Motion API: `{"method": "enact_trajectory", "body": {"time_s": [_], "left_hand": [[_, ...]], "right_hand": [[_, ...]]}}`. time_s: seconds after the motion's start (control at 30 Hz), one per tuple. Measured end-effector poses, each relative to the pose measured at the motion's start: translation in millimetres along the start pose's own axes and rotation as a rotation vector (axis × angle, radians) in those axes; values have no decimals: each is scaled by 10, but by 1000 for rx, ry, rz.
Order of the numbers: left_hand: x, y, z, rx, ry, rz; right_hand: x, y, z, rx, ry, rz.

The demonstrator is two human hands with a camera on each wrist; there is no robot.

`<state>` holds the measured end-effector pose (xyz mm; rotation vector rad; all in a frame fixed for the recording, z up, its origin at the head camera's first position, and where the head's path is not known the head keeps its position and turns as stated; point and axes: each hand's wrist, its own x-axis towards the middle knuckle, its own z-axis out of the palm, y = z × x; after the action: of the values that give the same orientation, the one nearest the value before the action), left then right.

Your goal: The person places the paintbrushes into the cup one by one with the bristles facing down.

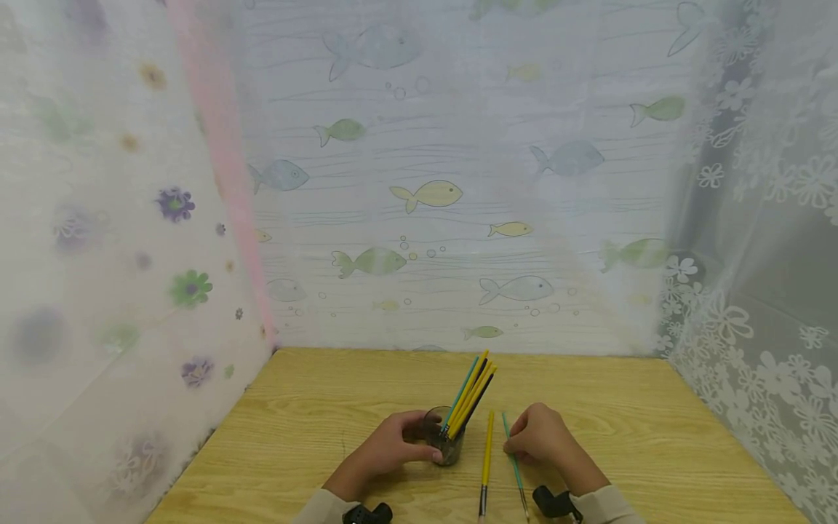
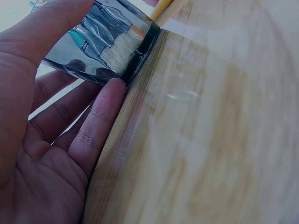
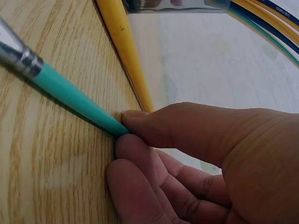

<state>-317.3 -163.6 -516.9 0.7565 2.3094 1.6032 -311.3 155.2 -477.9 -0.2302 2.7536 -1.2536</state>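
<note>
My left hand [image 1: 386, 444] holds a clear glass [image 1: 452, 453] on the table, thumb in front and fingers behind. Several paintbrushes [image 1: 470, 397] lean to the right in it, with yellow, dark and teal handles up; pale bristles [image 2: 119, 52] show near its bottom in the left wrist view. To the right, my right hand [image 1: 542, 437] pinches a teal paintbrush [image 1: 518, 474] by its handle between thumb and fingers. That brush lies along the tabletop, its bristle end toward me. Between glass and right hand lies a yellow paintbrush [image 1: 487, 451], also bristles toward me.
The wooden table [image 1: 347, 378] ends at a hanging curtain [image 1: 445, 306] printed with fish. A flowered sheet [image 1: 131, 327] hangs on the left, and a sheer sheet with white flowers [image 1: 746, 378] on the right. Black wrist cameras sit at both sleeves.
</note>
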Motion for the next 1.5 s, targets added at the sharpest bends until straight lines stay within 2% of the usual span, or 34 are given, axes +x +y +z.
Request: {"method": "enact_trajectory", "body": {"time_s": [0.27, 0.47, 0.7, 1.13, 1.5], "left_hand": [[-1, -4, 1, 2, 6, 3], [0, -1, -3, -6, -4, 9], [-7, 5, -4, 2, -4, 0], [-1, -8, -2, -3, -3, -1], [-2, -6, -3, -9, -2, -3]], "right_hand": [[-6, 4, 0, 50, -5, 12], [20, 11, -10, 64, 22, 47], [46, 23, -20, 51, 69, 47], [34, -61, -61, 179, 103, 67], [-24, -194, -135, 231, 99, 17]]}}
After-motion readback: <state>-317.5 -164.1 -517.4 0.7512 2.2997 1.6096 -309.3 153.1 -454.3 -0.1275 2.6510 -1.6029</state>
